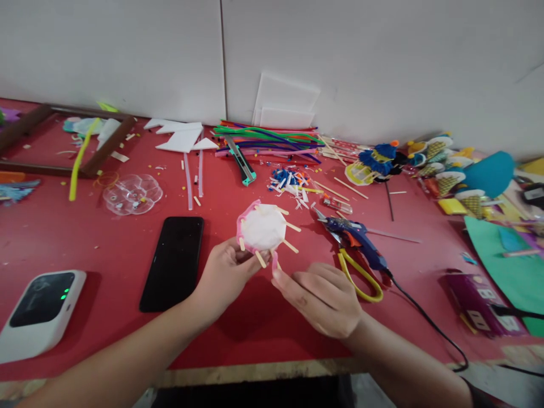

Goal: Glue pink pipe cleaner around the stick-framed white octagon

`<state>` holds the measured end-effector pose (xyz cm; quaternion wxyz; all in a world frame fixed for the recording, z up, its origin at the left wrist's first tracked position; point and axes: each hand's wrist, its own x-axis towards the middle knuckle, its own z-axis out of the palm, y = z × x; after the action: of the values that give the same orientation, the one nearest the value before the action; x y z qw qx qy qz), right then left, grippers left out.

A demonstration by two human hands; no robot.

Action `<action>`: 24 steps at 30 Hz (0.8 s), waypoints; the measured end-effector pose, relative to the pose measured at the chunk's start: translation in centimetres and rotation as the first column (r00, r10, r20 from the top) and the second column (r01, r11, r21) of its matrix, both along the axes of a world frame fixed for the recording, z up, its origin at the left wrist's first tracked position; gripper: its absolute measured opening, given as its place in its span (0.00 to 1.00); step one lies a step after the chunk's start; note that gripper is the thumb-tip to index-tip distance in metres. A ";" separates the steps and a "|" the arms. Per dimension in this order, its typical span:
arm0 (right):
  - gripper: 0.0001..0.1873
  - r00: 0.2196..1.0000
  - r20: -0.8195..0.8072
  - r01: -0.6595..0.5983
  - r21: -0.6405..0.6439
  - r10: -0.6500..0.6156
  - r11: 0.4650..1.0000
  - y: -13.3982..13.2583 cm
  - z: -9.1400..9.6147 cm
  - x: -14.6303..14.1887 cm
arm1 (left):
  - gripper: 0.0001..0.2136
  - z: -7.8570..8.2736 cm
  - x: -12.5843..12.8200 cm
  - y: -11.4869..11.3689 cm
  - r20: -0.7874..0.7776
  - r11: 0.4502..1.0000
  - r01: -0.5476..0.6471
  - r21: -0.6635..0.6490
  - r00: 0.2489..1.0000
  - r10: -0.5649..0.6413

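My left hand (227,272) grips a small white foam disc (263,228) by its lower left edge and holds it a little above the red table (106,243). Short wooden sticks poke out around the disc's rim, and a pink pipe cleaner (243,222) is woven round its left side. My right hand (321,297) pinches the loose pink end just below the disc, with the other fingers curled.
A black phone (173,262) lies left of my hands and a white device (40,309) with a green light at the front left. A blue glue gun (359,239), yellow-handled scissors (359,277) and a cable lie to the right. Pipe cleaners (272,140), a cutter (241,161) and craft scraps sit behind.
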<state>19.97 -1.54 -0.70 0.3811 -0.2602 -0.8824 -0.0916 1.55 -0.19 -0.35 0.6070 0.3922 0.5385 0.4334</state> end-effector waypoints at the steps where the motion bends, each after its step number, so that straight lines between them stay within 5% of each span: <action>1: 0.11 1.000 -0.002 -0.006 0.004 0.006 1.000 0.1 0.0 0.0 | 0.13 -0.1 0.0 0.0 0.010 1.000 0.004 -0.016 1.000 -0.004; 9: 0.15 0.999 0.026 0.046 0.056 -0.048 0.997 0.2 0.1 0.2 | 0.08 -0.3 0.0 0.0 -0.113 0.996 0.042 0.072 0.993 -0.033; 16: 0.08 0.999 0.009 0.038 0.101 -0.039 0.994 0.4 -0.3 -0.4 | 0.07 -0.9 0.0 -0.1 -0.047 0.995 0.099 0.024 0.994 -0.098; 24: 0.10 1.000 0.009 0.026 -0.016 -0.026 1.000 0.7 -1.3 -0.3 | 0.07 -0.9 0.2 -0.2 0.278 0.981 0.116 -0.154 0.958 -0.069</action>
<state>19.67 -0.88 -1.98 0.3738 -0.2743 -0.8814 -0.0904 1.73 -0.37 -1.21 0.7258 0.3010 0.4659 0.4068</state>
